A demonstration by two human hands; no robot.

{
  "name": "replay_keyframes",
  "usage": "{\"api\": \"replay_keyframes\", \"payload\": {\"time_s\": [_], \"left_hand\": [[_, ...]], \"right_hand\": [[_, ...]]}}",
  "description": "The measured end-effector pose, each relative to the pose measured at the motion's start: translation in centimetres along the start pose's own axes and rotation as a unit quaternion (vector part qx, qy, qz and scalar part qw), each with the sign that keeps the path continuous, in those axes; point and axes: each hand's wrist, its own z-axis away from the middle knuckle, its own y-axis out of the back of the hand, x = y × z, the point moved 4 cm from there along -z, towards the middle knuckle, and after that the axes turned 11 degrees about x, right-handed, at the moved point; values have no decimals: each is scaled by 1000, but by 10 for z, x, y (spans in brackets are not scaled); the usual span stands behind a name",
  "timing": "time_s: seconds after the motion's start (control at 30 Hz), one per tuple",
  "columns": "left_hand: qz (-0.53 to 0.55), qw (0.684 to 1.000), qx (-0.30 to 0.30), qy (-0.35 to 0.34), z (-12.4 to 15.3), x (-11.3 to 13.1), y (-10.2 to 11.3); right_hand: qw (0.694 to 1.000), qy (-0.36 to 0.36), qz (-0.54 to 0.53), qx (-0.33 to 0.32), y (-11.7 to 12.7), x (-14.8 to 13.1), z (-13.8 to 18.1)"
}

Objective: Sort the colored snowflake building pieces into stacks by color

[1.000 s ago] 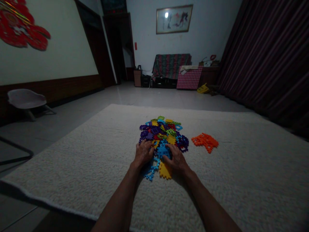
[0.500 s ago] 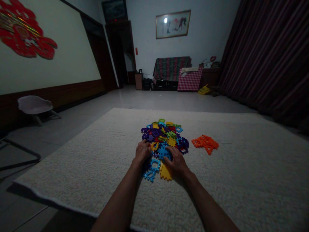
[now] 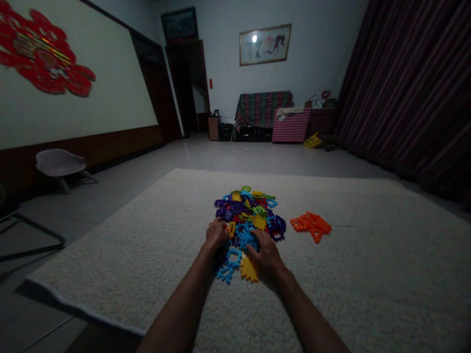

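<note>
A heap of flat plastic building pieces with toothed edges (image 3: 235,208), in purple, blue, yellow, green and red, lies on the pale mat. At its near left edge my left hand (image 3: 217,232) is closed, its fingertips on a small yellow toothed piece (image 3: 231,229) that stands tilted. My right hand (image 3: 267,250) has thumb and fingers around a blue toothed piece (image 3: 246,240) at the front of the heap. Between my wrists lie light blue open-framed pieces (image 3: 228,267) and a yellow toothed piece (image 3: 249,269), flat on the mat.
Orange toothed pieces (image 3: 312,225) form a separate small pile to the right. The pale mat (image 3: 368,255) spreads over the tiled floor. A low light-coloured chair (image 3: 61,164) and a dark metal frame (image 3: 40,235) are at the left; a dark curtain (image 3: 390,98) hangs at the right.
The small yellow piece by my left fingers has gone from lying nearly flat to tilted up. My right hand stays at the blue piece. The whole view has shifted slightly.
</note>
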Motion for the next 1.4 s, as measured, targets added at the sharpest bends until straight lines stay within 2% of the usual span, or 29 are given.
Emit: {"api": "replay_keyframes", "payload": {"time_s": [0.23, 0.4, 0.47, 0.6, 0.7, 0.83, 0.93, 1.0, 1.1, 1.23, 1.3, 1.33, 1.4], "left_hand": [[186, 981, 40, 49, -5, -11, 13], [347, 928, 113, 75, -9, -12, 17], [401, 904, 123, 85, -9, -10, 16], [495, 861, 84, 84, -4, 3, 17], [521, 851, 30, 57, 6, 17, 16], [505, 862, -30, 28, 19, 31, 8], [488, 872, -40, 23, 24, 34, 2], [485, 874, -25, 28, 24, 32, 1], [482, 874, 40, 51, 21, 21, 10], [465, 874, 106, 98, 14, -4, 23], [445, 879, 124, 121, 10, -17, 27], [430, 883, 134, 131, 9, -22, 28], [382, 899, 155, 145, 7, -32, 29]], "right_hand": [[1000, 2, -7, 6, 1, -1, 0], [1000, 9, -11, 17, 1, 2, -1], [999, 7, -18, 36, 4, 1, -4], [994, -11, -55, 96, 16, -8, -13], [988, -58, -98, 106, 21, -14, -17], [978, -122, -160, 47, 20, -20, -17], [971, -134, -197, 7, 18, -22, -17], [964, -156, -215, -5, 18, -19, -19], [934, -248, -255, 14, 26, 2, -23], [848, -399, -311, 158, 60, 48, -29], [799, -436, -341, 234, 76, 68, -30], [781, -454, -350, 249, 79, 75, -29], [780, -466, -338, 246, 78, 81, -27]]}}
